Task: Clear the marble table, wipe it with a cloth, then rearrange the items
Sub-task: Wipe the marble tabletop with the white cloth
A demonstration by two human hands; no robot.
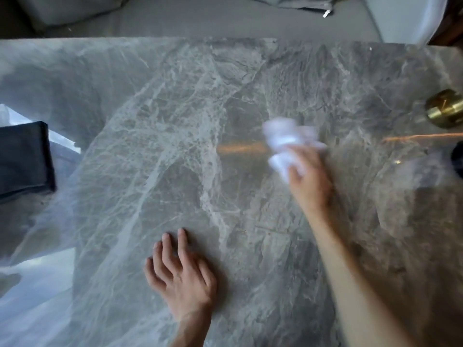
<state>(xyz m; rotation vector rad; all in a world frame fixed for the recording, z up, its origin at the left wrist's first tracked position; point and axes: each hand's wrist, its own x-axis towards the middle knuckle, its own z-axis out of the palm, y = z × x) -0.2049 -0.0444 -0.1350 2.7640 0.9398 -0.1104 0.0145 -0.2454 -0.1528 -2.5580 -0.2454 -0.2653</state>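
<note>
The grey veined marble table fills most of the view. My right hand grips a crumpled white cloth and presses it on the tabletop right of centre; both are blurred. My left hand lies flat on the marble near the front edge, fingers spread, holding nothing.
A brass round object sits at the table's right edge, with a dark item just below it, cut off. A folded dark blue fabric lies at the left edge. Beyond the far edge are grey cushions and a white chair.
</note>
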